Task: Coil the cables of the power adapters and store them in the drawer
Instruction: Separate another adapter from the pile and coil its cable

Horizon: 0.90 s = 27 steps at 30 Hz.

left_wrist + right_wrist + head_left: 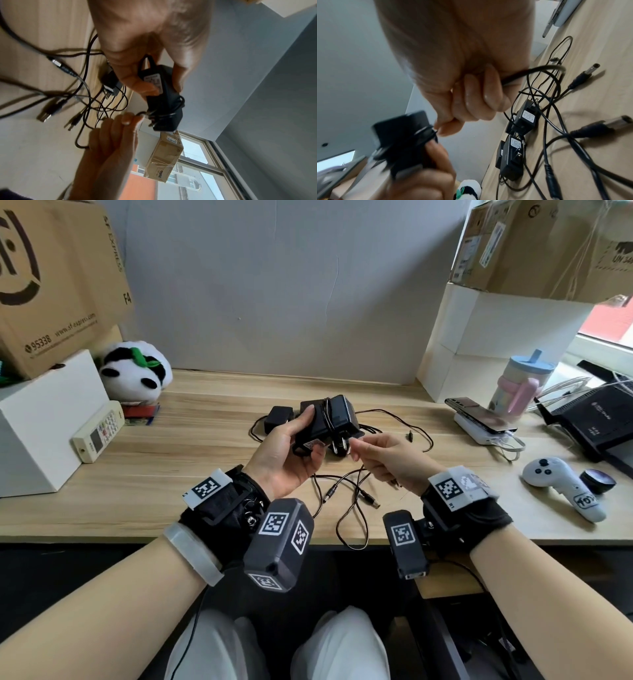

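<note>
Gripping a black power adapter above the desk, left hand | right hand pinches its cable by the prongs | wooden desk: loose cables, two more adapters | farther: panda plush, cardboard boxes, grey wall

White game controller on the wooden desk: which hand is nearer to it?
Right. The right hand pinches a cable left of the white game controller; the left hand, gripping the black power adapter, is farther left.

Left hand palm up, fingers curled round adapter; right hand pinching its cable, forearms level.
</note>
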Tool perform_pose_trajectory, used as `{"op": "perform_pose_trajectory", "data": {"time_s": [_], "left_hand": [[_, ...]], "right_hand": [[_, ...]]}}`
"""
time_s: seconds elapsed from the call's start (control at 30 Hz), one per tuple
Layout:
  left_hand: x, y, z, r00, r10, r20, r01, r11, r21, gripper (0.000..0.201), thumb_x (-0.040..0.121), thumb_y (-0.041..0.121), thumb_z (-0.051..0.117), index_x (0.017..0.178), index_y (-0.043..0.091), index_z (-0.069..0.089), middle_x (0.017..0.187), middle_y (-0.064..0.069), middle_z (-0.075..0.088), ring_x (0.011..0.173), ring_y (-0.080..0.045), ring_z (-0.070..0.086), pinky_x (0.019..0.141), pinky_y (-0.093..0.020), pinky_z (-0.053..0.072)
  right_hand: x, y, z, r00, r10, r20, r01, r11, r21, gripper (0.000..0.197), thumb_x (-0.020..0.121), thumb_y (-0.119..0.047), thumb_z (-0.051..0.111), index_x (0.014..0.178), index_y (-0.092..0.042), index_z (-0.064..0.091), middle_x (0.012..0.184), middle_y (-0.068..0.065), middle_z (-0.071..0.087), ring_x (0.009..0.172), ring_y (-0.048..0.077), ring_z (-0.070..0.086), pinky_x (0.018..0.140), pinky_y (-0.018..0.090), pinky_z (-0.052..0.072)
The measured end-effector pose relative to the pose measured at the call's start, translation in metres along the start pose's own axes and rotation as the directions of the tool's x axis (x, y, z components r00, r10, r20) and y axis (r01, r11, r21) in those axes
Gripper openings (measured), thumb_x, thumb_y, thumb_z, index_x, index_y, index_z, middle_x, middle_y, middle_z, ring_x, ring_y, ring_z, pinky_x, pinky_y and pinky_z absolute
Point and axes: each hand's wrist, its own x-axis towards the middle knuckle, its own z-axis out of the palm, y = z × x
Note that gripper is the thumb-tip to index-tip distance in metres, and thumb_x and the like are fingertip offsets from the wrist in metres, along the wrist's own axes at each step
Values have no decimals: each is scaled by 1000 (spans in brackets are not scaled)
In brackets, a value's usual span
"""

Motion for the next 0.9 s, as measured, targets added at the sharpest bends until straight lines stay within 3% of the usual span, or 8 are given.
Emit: {"op": "perform_pose_trajectory", "data": {"time_s": [0.07,0.17,0.3,0.47,0.57,0.7,0.8,0.9], "left_hand": [[-1,2,-1,999,-10,47,4,991,133,34,73,32,67,96,8,61,68,-4,60,46,-9,46,40,-15,42],[0,6,-1,994,28,105,-69,907,415,32,79,32,66,100,9,59,73,-3,59,49,-8,46,42,-15,41],[2,9,3,975,171,141,-217,606,766,32,83,28,69,110,12,66,81,-3,63,60,-10,53,48,-15,43],[13,6,1,908,365,205,-324,302,897,31,79,24,75,107,14,65,92,2,66,91,-17,64,76,-31,55],[17,3,4,859,469,203,-311,163,936,40,82,29,71,119,18,60,101,5,63,98,-13,59,90,-29,49],[25,7,10,854,491,170,-315,229,921,29,85,28,68,110,17,62,95,4,64,92,-17,62,80,-32,54],[33,12,6,879,476,-6,-258,486,835,19,87,24,66,103,15,61,93,-1,61,80,-18,62,60,-28,54],[36,14,-5,883,423,-205,-202,735,647,12,87,25,66,93,16,61,92,-6,62,64,-16,57,50,-21,50]], "right_hand": [[3,-4,-9,999,39,-25,-37,996,82,31,96,-24,43,72,-11,55,46,-11,32,39,4,24,38,14,17],[8,-16,-18,995,29,-98,-29,1000,2,30,95,-27,47,70,-13,56,45,-13,34,40,4,25,37,13,19],[13,-35,-19,982,-43,-186,19,991,-130,33,92,-34,54,65,-16,54,46,-13,37,41,5,27,39,14,22],[15,-49,-17,934,-240,-265,201,965,-166,35,96,-29,49,64,-14,52,56,-2,32,48,8,24,46,18,20],[14,-55,-15,902,-340,-265,281,930,-237,33,95,-28,51,65,-16,55,56,-3,36,51,8,28,51,19,23],[11,-70,-17,848,-453,-276,377,881,-288,25,93,-21,55,70,-16,61,52,-18,55,50,-4,45,56,9,34],[6,-78,-26,812,-487,-323,435,873,-223,24,92,-25,57,70,-19,66,52,-13,48,51,1,37,57,14,27],[2,-73,-33,824,-474,-312,433,880,-194,29,88,-36,57,67,-25,72,56,4,29,56,22,19,57,32,15]]}}
